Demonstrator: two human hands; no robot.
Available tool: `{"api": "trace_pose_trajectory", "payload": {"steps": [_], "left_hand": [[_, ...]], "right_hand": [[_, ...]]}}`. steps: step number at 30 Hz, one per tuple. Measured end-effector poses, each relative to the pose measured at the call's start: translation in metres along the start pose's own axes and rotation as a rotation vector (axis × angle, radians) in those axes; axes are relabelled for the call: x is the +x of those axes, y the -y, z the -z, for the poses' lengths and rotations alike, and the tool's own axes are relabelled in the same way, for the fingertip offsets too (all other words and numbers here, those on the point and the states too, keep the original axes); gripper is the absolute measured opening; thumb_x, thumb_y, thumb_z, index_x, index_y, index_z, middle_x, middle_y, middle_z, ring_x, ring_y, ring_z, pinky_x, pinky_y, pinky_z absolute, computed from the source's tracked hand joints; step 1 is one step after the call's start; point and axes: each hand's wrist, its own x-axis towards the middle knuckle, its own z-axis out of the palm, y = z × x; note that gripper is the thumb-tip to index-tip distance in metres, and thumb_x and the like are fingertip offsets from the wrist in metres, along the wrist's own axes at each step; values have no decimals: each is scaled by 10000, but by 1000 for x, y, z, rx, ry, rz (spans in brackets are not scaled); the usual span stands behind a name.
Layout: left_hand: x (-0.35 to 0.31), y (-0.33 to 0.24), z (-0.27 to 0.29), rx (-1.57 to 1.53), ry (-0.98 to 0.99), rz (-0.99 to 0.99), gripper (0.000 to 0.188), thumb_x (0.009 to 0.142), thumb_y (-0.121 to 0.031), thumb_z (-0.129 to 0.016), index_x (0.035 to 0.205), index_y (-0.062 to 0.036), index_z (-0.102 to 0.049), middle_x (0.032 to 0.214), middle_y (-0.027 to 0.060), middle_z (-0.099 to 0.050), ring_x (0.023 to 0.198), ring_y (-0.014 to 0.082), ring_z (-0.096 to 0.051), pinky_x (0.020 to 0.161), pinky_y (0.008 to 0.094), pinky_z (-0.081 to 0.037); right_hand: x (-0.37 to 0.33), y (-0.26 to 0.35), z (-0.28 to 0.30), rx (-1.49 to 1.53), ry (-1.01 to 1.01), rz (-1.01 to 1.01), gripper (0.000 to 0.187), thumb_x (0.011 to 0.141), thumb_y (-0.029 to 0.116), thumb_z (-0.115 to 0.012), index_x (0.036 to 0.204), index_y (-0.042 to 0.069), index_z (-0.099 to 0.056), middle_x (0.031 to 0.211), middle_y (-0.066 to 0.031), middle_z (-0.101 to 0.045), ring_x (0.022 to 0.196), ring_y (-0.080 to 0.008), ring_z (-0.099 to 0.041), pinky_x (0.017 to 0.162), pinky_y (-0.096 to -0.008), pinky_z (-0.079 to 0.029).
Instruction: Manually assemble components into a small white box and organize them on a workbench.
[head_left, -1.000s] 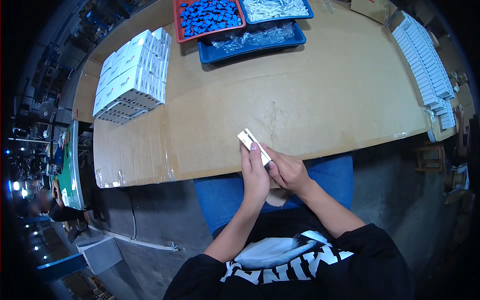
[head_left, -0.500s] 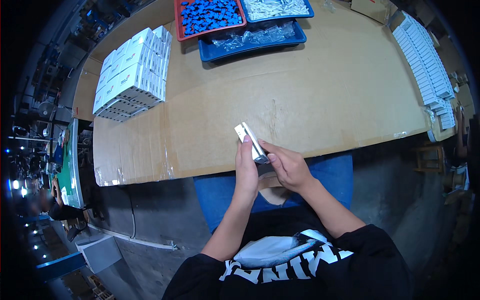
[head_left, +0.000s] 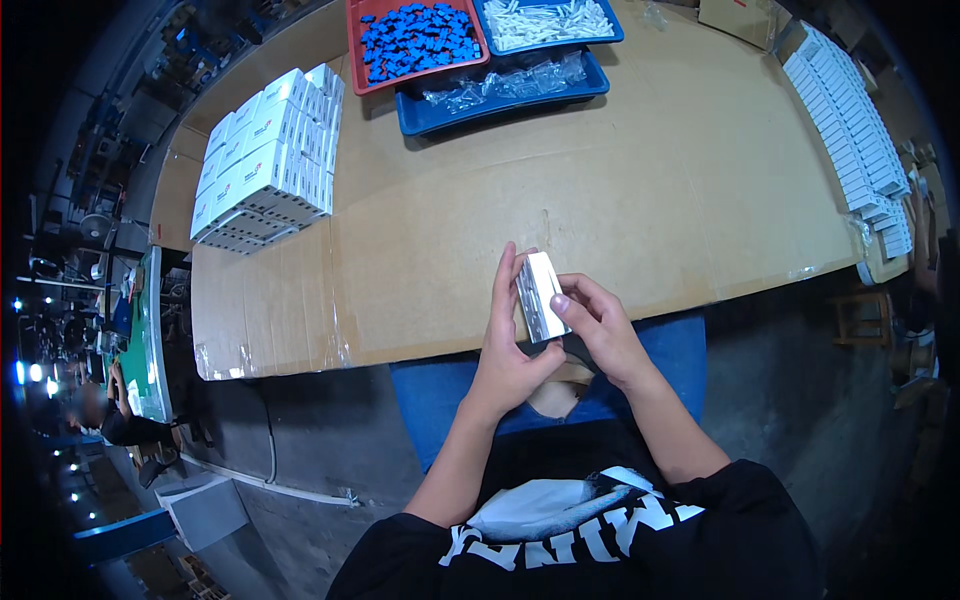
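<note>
A small white box (head_left: 544,296) is held between my two hands, above the front edge of the table. Its bright broad face is turned up, and a greyer side with dark marks faces left. My left hand (head_left: 507,345) cradles that left side with long fingers, its thumb at the box's lower end. From the right, my right hand (head_left: 600,330) grips the box, its thumb pressed on the upper face and its fingers partly hidden behind.
A block of stacked white boxes (head_left: 262,160) stands at the table's left. Small blue pieces fill a red tray (head_left: 358,62). White pieces lie in a blue tray (head_left: 617,32), above another blue tray (head_left: 440,124) with clear plastic. Rows of white boxes (head_left: 848,125) line the right edge. Someone (head_left: 125,415) works at a green table.
The box has turned, so its bright broad face now shows. My left fingers have straightened along its side, and my right thumb has come over its face. The view has shifted slightly.
</note>
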Motion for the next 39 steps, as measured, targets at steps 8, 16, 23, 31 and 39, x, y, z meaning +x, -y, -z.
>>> {"api": "trace_pose_trajectory", "payload": {"steps": [8, 16, 23, 31, 39], "left_hand": [[-4, 5, -13, -282, -158, 222, 805, 1073, -574, -412, 1655, -88, -141, 1549, 164, -383, 1418, 270, -416, 1179, 403, -343], [-3, -1, -26, -283, -349, 16, 814, 1067, -648, -337, 1604, -45, -236, 1459, 151, -461, 1338, 240, -466, 1135, 363, -362], [-10, 1, -26, -284, -324, 6, 852, 1035, -695, -375, 1556, -28, -278, 1407, 142, -486, 1291, 225, -487, 1109, 349, -371], [-12, 1, -28, -399, -359, -23, 872, 1024, -694, -411, 1550, -12, -273, 1417, 152, -482, 1341, 239, -469, 1154, 355, -337], [-12, 4, -18, -354, -337, -37, 921, 991, -684, -494, 1580, -22, -244, 1506, 178, -428, 1417, 265, -412, 1192, 400, -301]], "right_hand": [[-4, -15, -14, -233, -27, 351, 520, 928, 121, -756, 1398, -5, -573, 1473, -174, -538, 1348, -244, -546, 1117, -381, -453], [-14, -12, -40, -439, -84, 540, 498, 953, 99, -700, 1424, -13, -583, 1526, -254, -504, 1391, -382, -533, 1125, -427, -444], [-17, -24, -38, -512, -76, 645, 469, 1014, 105, -620, 1439, -74, -537, 1539, -304, -462, 1397, -424, -510, 1099, -423, -468], [-20, -26, -40, -534, -81, 669, 453, 1029, 100, -593, 1435, -90, -532, 1501, -338, -483, 1383, -434, -523, 1093, -422, -473], [-16, -25, -47, -356, -44, 589, 461, 1056, 164, -578, 1444, -78, -515, 1500, -312, -498, 1421, -394, -494, 1145, -409, -420]]}}
